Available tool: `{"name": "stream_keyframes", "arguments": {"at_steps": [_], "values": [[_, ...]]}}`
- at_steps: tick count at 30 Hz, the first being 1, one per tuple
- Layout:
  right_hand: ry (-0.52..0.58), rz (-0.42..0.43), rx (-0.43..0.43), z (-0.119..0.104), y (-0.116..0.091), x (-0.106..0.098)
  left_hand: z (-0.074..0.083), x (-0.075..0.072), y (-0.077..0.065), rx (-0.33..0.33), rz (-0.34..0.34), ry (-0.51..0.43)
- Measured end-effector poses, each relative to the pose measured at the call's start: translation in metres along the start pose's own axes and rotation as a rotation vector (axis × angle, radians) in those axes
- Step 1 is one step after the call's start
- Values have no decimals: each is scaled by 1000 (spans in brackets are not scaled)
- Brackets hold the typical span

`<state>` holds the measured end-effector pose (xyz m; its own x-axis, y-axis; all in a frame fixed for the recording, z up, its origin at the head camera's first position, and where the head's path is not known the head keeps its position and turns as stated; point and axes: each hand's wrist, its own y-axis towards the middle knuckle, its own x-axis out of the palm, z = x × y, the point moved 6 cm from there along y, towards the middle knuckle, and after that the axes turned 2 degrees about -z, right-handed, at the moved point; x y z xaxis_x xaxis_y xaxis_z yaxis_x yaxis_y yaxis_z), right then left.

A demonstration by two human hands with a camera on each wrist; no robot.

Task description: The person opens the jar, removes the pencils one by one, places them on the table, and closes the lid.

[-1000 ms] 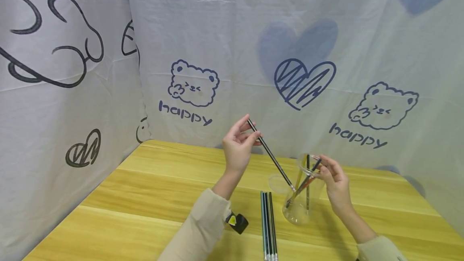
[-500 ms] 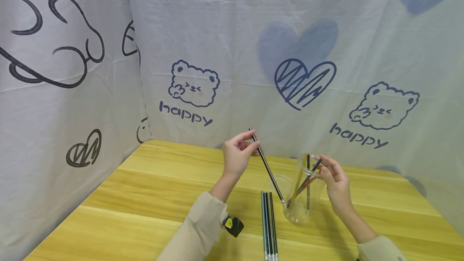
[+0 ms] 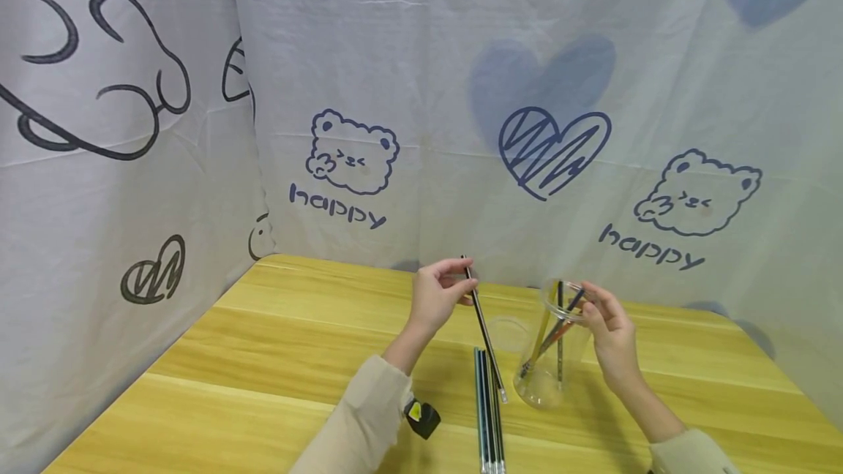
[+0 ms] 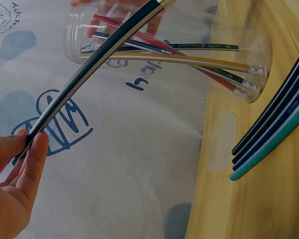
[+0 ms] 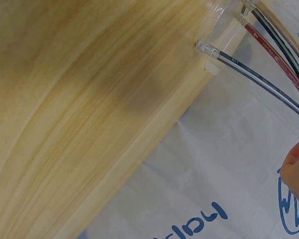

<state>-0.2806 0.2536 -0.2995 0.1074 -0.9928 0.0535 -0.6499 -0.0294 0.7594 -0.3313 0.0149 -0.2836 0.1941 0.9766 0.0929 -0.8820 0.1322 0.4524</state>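
Observation:
My left hand (image 3: 435, 298) pinches a dark striped pencil (image 3: 485, 331) near its upper end. The pencil slants down, and its pale-tipped lower end overlaps the right side of a row of several dark and teal pencils (image 3: 488, 419) on the table. With fingers and thumb at the rim, my right hand (image 3: 612, 328) holds a clear plastic cup (image 3: 543, 392) standing to the right of that row. Inside the cup lean several pencils, among them a yellow pencil (image 4: 214, 63), a red pencil (image 5: 275, 56) and dark ones. Only part of the right hand (image 5: 295, 167) shows in the right wrist view.
A clear round lid (image 3: 508, 333) lies on the wooden table (image 3: 263, 357) behind the pencil row. White cloth (image 3: 421, 93) printed with hearts and bears hangs along the back and left. A black device (image 3: 422, 419) sits at the left wrist.
The left hand has lowered with its pencil. The pencil's lower end has swung from in front of the cup, down and left to the pencil row. The right hand and cup stay put.

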Motion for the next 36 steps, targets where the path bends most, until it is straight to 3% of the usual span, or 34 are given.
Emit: {"name": "stream_keyframes", "arguments": {"at_steps": [27, 36], "values": [[-14, -15, -4, 2, 1, -1, -53, -2, -3, -188, -25, 59], [-16, -4, 5, 2, 0, -2, -68, 0, -7, -247, -60, 98]]}}
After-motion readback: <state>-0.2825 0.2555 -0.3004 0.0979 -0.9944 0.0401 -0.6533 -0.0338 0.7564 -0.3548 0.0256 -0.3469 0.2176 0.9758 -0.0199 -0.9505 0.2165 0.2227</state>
